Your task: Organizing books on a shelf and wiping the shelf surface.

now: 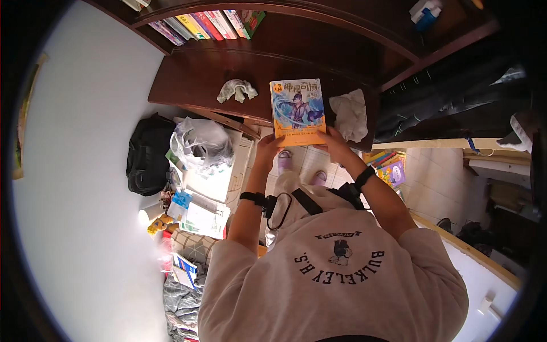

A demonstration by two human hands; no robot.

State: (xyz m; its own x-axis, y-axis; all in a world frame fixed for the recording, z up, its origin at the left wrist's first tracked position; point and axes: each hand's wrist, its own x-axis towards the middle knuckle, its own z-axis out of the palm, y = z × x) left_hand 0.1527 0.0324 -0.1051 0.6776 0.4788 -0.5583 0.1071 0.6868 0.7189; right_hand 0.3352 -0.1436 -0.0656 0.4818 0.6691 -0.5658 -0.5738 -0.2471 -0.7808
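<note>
A paperback book [298,112] with an illustrated blue, white and orange cover faces up between my two hands. My left hand [269,147] grips its lower left corner, and my right hand [335,143] grips its lower right corner. Behind and beneath the book is a dark brown wooden desk top [192,85]. A crumpled pale cloth [237,90] lies on the wood to the left of the book. Another crumpled white cloth [349,114] lies close by on the right, near my right hand. Most of my fingers are hidden under the book.
Several books [205,26] stand on a shelf above the desk. On the left are a black bag [149,154], a clear plastic bag [201,143] and open papers [203,216]. More books [391,171] lie low at the right. Dark clothing [453,94] hangs at the upper right.
</note>
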